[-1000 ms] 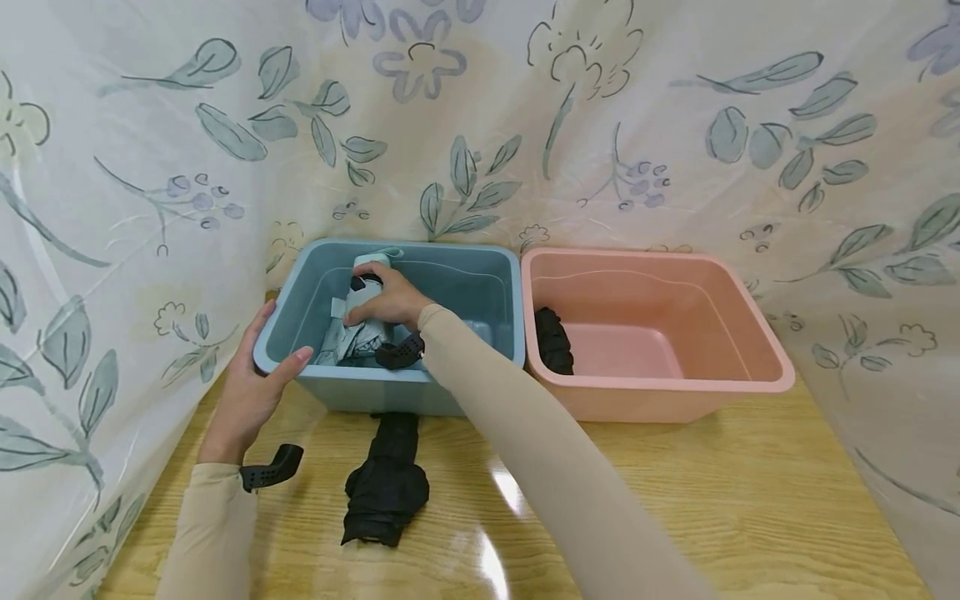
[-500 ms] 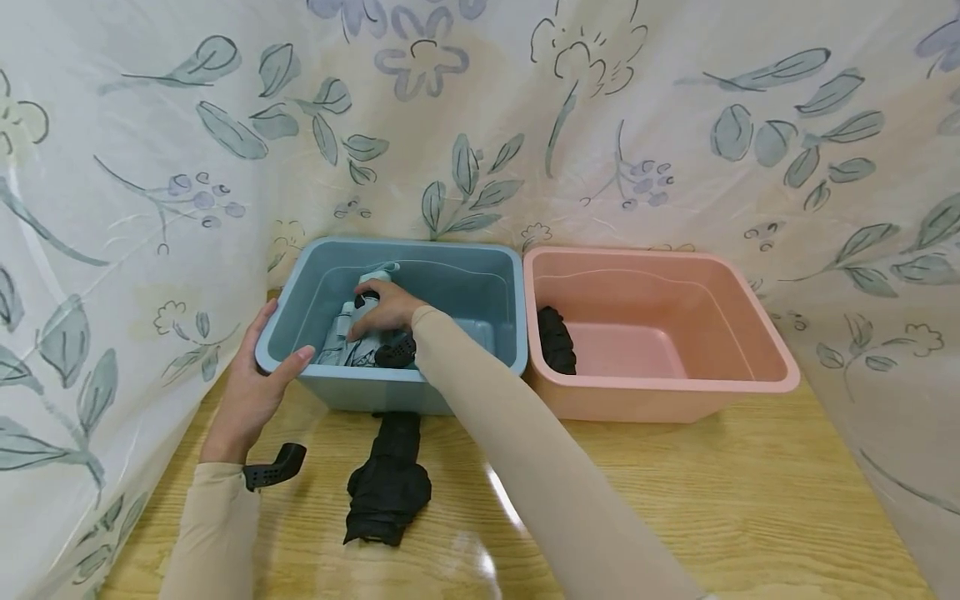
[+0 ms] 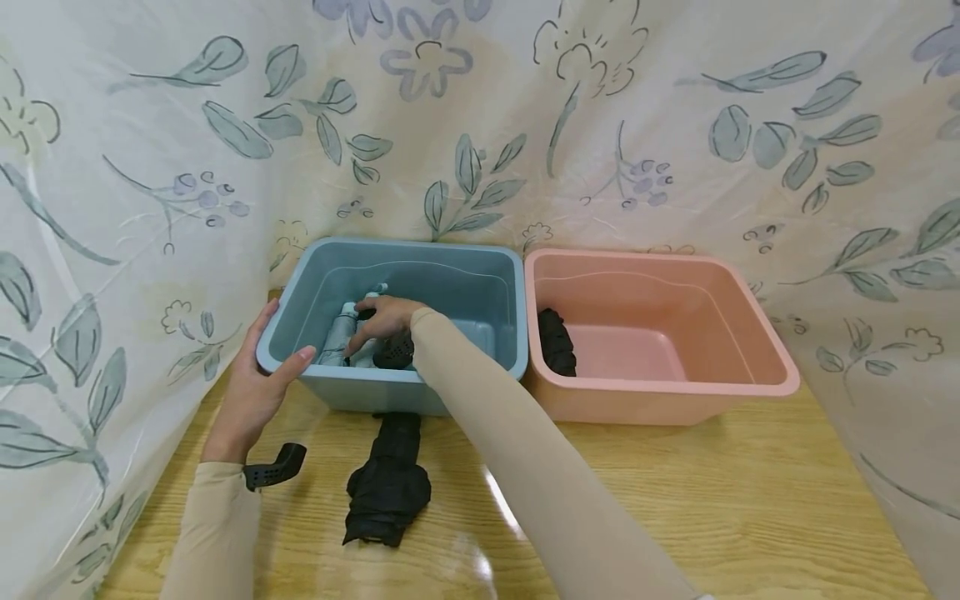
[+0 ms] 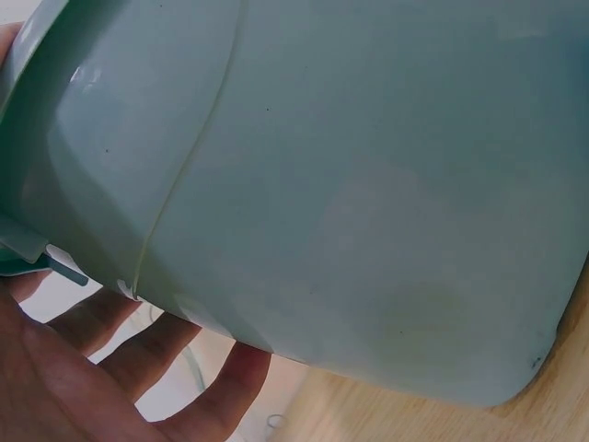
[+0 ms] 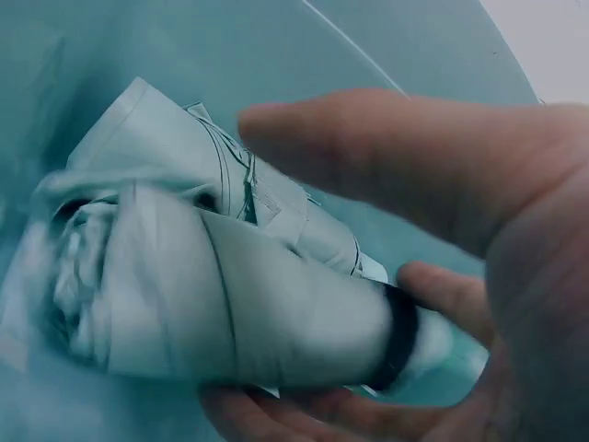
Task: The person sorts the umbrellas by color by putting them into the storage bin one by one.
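Note:
My left hand (image 3: 251,392) holds the near left corner of the blue bin (image 3: 450,248), thumb over the near rim and fingers along its outer side in the left wrist view. Inside the bin, my right hand (image 3: 386,321) surrounds a folded pale blue umbrella (image 5: 276,313) with a dark band near its handle. In the right wrist view the thumb (image 5: 350,138) stands off from the cloth, while the other fingers lie beneath it. Beside it lies a second folded pale umbrella (image 3: 339,335). The right hand partly hides the first umbrella in the head view.
A pink bin (image 3: 660,386) stands close to the blue bin's right, with a folded black umbrella (image 3: 555,342) at its left end. Another black umbrella (image 3: 386,492) lies on the wooden table (image 3: 712,500) in front. A flowered curtain (image 3: 480,108) hangs behind and at the sides.
My right hand has lowered the pale umbrella deeper into the blue bin beside the other one, and its thumb and fingers have spread apart. The left hand stays at the bin's corner.

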Motion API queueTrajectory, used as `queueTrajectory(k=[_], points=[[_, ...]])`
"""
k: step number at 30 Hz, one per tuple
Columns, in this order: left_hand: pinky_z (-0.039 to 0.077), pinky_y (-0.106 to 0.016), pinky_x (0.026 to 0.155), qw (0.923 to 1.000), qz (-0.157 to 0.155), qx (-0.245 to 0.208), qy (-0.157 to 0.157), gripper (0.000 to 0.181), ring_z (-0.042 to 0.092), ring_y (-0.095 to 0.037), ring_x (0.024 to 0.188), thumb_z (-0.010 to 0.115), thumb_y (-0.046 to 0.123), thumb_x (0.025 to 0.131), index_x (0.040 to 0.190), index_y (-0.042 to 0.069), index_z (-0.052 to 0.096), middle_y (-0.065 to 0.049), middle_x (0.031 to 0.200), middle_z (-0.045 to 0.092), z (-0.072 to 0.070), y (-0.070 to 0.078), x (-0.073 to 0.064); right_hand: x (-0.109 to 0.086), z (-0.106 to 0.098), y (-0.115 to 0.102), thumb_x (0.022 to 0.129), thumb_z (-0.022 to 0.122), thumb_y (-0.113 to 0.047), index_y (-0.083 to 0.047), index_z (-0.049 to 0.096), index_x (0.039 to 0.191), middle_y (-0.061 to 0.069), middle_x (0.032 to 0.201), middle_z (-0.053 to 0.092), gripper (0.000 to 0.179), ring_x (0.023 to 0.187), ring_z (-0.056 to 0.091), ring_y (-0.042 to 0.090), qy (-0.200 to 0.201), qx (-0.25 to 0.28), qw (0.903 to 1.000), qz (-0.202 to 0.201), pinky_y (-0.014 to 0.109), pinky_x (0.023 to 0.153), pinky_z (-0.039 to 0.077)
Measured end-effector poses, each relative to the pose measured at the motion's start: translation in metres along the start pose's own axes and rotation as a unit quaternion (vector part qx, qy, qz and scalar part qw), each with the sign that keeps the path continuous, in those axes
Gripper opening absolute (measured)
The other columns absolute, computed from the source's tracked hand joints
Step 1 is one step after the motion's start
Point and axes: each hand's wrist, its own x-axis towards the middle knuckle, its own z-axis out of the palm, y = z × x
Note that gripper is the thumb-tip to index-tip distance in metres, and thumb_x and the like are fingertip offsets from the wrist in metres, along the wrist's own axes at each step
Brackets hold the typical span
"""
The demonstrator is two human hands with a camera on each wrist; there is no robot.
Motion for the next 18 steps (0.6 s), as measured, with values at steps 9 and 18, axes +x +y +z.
queueTrajectory(k=[9,18], points=[[0.041,-0.031,0.101,1.0000,0.005,-0.001,-0.001,0.083,0.028,-0.038,0.143,0.064,0.028,0.101,0.162,0.041,0.009,-0.014,0.165,0.019,0.001,0.000,0.001,-0.005,-0.010,0.003,0.095,0.071,-0.031,-0.017,0.024,0.163,0.016,0.159,0.037,0.084,0.134,0.051,0.031,-0.022,0.011,0.9997,0.004,0.036,0.099,0.048],[0.036,-0.046,0.108,1.0000,-0.007,-0.005,0.003,0.084,0.027,-0.038,0.143,0.065,0.029,0.101,0.162,0.043,0.009,-0.013,0.165,0.018,0.001,0.001,0.001,-0.019,-0.022,-0.001,0.096,0.072,-0.028,-0.017,0.029,0.161,0.021,0.150,0.046,0.079,0.124,0.058,0.035,0.007,0.044,0.9988,0.020,0.040,0.093,0.052]])
